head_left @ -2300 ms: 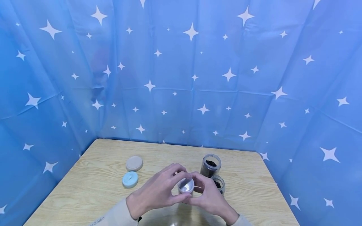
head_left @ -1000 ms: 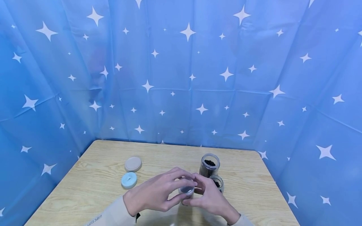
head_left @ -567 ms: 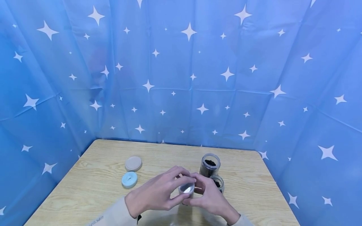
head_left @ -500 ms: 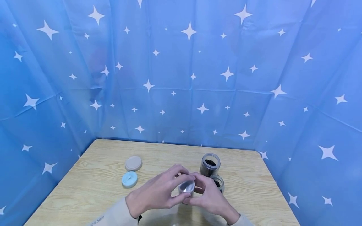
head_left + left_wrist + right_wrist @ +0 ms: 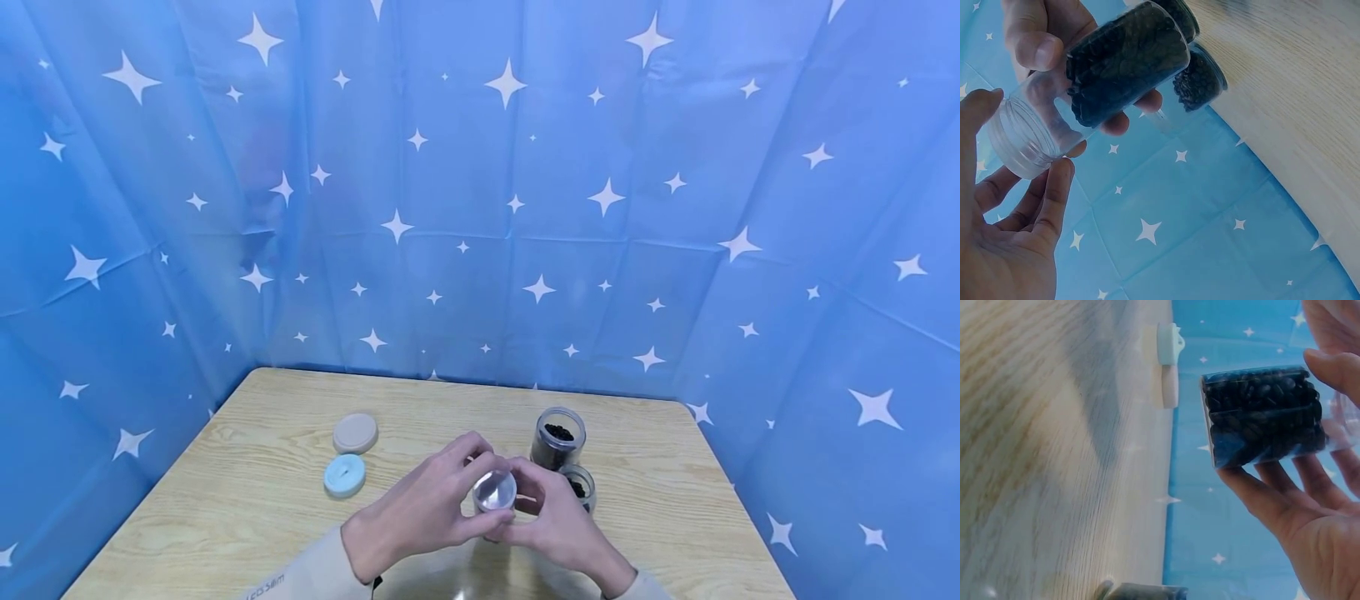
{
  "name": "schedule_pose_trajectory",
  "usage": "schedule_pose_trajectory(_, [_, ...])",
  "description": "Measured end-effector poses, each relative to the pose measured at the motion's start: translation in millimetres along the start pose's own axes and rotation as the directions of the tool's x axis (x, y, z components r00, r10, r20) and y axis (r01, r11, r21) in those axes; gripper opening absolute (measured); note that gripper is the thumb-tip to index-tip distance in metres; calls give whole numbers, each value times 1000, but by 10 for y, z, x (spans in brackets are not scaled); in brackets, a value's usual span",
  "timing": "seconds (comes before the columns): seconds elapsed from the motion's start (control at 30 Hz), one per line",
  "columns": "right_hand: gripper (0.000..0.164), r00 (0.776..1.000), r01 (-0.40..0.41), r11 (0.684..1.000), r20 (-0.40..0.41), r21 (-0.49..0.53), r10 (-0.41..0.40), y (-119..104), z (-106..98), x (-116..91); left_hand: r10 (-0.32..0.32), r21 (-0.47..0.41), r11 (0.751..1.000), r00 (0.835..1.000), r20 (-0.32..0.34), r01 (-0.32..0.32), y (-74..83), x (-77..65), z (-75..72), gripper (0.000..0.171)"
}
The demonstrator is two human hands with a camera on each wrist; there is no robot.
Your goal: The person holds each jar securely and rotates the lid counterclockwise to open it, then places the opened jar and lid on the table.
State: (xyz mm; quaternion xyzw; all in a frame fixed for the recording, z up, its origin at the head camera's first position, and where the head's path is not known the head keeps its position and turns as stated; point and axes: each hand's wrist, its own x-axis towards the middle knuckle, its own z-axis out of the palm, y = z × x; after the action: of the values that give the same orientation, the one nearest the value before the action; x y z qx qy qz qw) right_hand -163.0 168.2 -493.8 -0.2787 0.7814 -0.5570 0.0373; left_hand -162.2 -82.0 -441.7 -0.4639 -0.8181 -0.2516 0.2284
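Note:
Both hands hold a clear jar [image 5: 494, 498] above the near part of the table. Dark beans fill the jar's body [image 5: 1129, 65] in the left wrist view, below a clear, ridged top [image 5: 1022, 140]. The left hand [image 5: 431, 504] pinches that top, thumb on the near side and fingers round the far side. Lower on the jar, the right hand [image 5: 558, 525] grips the body, its thumb and fingers on opposite sides. Seen from the head, the jar's round top shows silvery and shiny between the two hands.
Two jars of dark beans stand beside the right hand, a larger jar [image 5: 557, 446] behind a smaller jar [image 5: 582, 493]. On the left of the wooden table [image 5: 225, 500] lie a beige round lid [image 5: 356, 433] and a light blue lid [image 5: 345, 476]. A star-patterned curtain [image 5: 480, 208] hangs behind.
The left fingers covered much of the jar's top one second ago; they have since turned back round its rim, uncovering the top. The right hand keeps its grip nearly in place.

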Motion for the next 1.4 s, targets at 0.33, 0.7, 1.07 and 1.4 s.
schedule_pose_trajectory(0.33, [59,1000,2,1000,-2,-7,-2,17,9,-16,14,-11,1000,1000,-21,-14,-17,-10,33,46])
schedule_pose_trajectory(0.7, [58,1000,4,1000,-5,-10,-4,12,4,-21,13,-10,1000,1000,-19,-13,-15,-13,35,46])
schedule_pose_trajectory(1.07, [65,1000,-30,1000,-3,1,30,-2,-6,-21,10,6,1000,1000,-9,-10,0,-11,31,49])
schedule_pose_trajectory(1.4, [72,1000,-28,1000,-13,7,28,25,-35,-5,63,-2,998,998,-1,-63,-82,29,-30,61])
